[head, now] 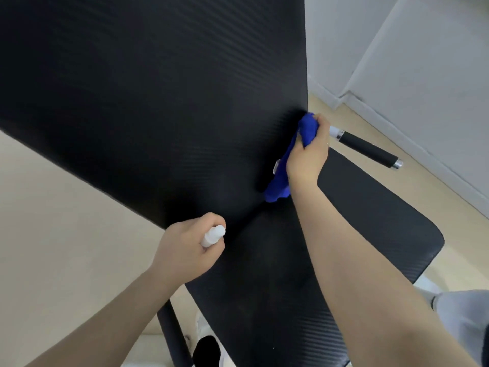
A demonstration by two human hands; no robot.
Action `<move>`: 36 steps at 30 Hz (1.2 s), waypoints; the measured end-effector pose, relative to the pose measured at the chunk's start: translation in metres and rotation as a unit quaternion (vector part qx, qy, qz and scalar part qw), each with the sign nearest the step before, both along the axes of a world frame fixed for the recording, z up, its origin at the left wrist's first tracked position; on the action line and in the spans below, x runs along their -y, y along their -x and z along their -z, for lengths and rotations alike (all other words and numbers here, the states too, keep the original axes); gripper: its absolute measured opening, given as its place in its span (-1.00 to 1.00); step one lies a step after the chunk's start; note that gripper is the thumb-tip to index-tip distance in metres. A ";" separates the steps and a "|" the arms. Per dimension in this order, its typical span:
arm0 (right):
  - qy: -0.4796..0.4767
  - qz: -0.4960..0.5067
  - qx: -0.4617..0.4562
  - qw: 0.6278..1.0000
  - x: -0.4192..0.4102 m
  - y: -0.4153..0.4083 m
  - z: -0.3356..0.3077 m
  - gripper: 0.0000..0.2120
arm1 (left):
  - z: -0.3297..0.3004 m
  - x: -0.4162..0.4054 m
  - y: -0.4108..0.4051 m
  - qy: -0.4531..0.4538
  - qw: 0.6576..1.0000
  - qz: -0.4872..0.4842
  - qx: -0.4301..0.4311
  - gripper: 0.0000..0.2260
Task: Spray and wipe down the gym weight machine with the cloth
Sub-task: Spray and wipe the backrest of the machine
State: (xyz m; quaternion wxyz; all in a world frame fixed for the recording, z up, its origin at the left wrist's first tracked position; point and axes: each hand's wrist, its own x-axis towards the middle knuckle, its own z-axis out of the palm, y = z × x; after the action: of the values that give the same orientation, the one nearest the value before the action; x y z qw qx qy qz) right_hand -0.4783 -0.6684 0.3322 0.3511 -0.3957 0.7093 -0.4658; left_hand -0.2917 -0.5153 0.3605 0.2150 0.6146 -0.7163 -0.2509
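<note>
Observation: the tall black textured back pad of the weight machine (158,102) stands steeply tilted, long axis running up and away from the person; the black textured seat pad (344,221) meets it at a crease just below the hands. Right hand (307,154) is curled around a bunched blue microfibre cloth (307,128) and presses it against the back pad near that pad's right edge, low down; cloth tail hangs toward the crease. Left hand (185,247) is closed around a small white spray bottle (213,235), nozzle aimed at the back pad's bottom edge, just left of the cloth.

Judgement: the unwiped pad stretches up and left of the cloth, so the right hand, nearer, likely sweeps that way. A black foam-covered handle bar (367,151) projects beyond the back pad's right edge.
</note>
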 end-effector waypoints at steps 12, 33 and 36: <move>0.019 0.035 0.070 0.997 -0.011 -0.021 -0.015 -0.72 | -0.001 0.001 -0.007 -0.022 0.999 0.026 0.014 -0.89; -0.186 0.008 -0.046 0.981 -0.055 -0.029 0.014 -0.66 | -0.017 0.004 -0.005 -0.038 0.996 -0.051 -0.069 -0.93; -0.092 0.008 0.007 0.996 -0.058 -0.049 -0.010 -0.72 | -0.018 0.000 -0.007 -0.033 0.994 -0.064 -0.085 -0.92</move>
State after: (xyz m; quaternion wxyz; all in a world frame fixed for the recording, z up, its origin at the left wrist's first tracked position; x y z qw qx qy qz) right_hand -0.4290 -0.6102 0.3422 0.3874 -0.3522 0.7499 -0.4043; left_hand -0.2845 -0.5151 0.3787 0.2709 0.6425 -0.6457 -0.3112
